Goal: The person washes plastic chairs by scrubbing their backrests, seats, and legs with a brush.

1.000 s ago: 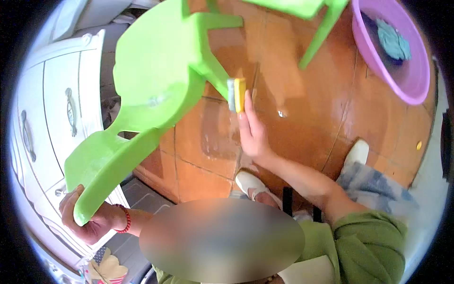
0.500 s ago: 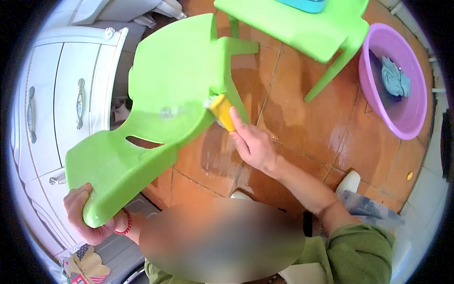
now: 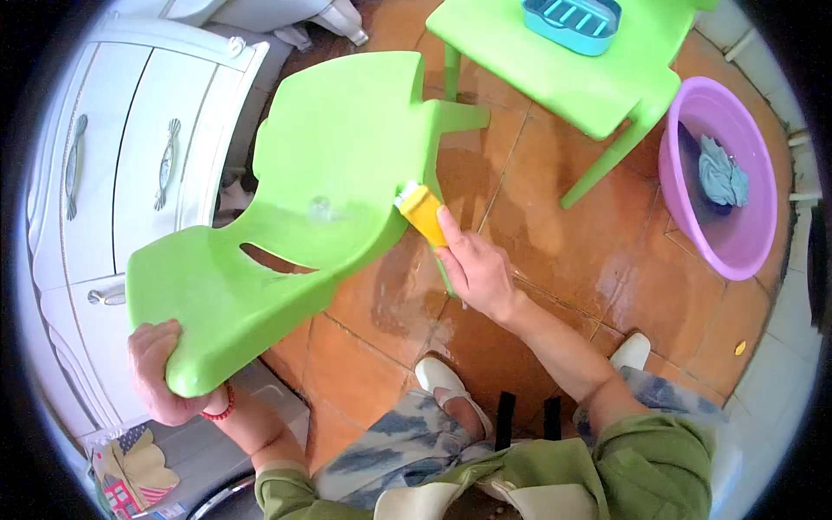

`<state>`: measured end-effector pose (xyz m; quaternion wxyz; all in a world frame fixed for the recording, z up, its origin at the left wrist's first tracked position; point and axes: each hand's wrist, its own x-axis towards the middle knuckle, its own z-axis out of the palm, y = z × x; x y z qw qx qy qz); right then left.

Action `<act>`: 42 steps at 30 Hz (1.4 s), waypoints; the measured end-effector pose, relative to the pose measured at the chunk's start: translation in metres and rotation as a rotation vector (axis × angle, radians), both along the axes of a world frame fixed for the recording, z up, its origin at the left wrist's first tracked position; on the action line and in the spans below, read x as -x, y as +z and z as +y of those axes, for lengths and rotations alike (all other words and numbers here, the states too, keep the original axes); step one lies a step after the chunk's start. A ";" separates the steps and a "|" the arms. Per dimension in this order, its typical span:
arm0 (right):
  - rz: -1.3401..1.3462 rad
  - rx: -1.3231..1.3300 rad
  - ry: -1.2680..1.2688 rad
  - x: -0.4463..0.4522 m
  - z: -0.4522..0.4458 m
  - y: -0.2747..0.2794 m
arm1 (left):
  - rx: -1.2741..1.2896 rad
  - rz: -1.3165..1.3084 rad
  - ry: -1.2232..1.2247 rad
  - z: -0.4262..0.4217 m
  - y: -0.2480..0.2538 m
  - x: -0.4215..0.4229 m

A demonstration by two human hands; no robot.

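A green plastic child's chair is tilted on its side, with wet patches on its seat. My left hand, a red bead bracelet at its wrist, is closed around the lower left corner of the chair's backrest. My right hand grips a yellow scrub brush. The brush's white bristles press against the seat's right edge, close to a leg. Part of the bristle head is hidden by the yellow body.
A second green chair stands at the back, bearing a blue soap dish. At the right is a purple basin with a teal cloth in water. A white cabinet lines the left. The tiled floor looks wet.
The view has shifted, so the chair sits slightly lower and more to the right. The brush stays at the seat's edge, a little lower in view. Both hands keep their holds.
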<state>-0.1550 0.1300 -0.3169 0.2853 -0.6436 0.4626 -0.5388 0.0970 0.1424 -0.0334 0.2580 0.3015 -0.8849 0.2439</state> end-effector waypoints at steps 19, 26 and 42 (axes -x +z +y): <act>-0.065 -0.040 -0.070 -0.017 -0.033 0.040 | 0.167 0.049 0.186 0.051 -0.009 -0.036; 0.174 0.060 0.032 -0.039 0.029 0.024 | 0.212 0.090 0.222 0.049 -0.017 -0.028; 0.113 -0.295 0.018 0.003 -0.061 0.049 | 0.205 0.063 0.186 0.048 -0.014 -0.041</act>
